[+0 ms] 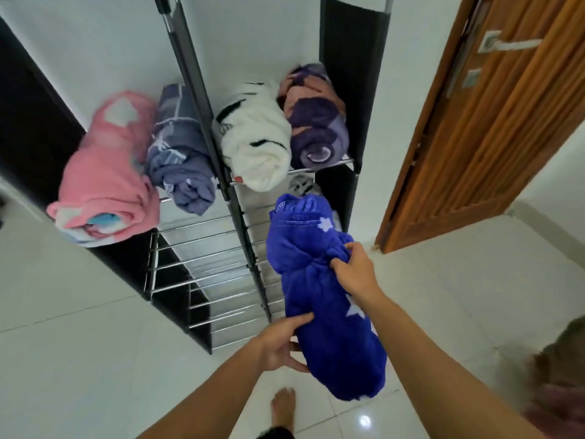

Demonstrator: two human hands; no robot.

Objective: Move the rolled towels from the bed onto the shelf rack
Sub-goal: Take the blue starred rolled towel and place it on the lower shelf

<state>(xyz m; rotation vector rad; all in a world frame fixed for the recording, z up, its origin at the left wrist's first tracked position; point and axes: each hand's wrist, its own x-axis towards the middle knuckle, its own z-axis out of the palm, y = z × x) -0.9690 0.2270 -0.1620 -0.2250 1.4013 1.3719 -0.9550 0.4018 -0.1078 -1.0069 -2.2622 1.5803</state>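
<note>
I hold a rolled blue towel with white stars [319,299] in both hands, in front of the right-hand column of the black shelf rack [202,274]. My left hand [281,342] grips its lower left side and my right hand [354,269] pinches its upper right side. Its far end points into the tier below the top shelf. On the top shelf lie several rolled towels: a pink one [107,172], a blue-grey one [180,153], a white one with black stripes [253,144] and a purple-and-peach one [313,122].
A wooden door [493,122] stands ajar to the right of the rack. White tiled floor [95,359] lies below, with my bare foot [283,410] on it. Lower rack tiers show bare metal rods [205,236]. A blurred brownish fabric edge [560,375] is at the far right.
</note>
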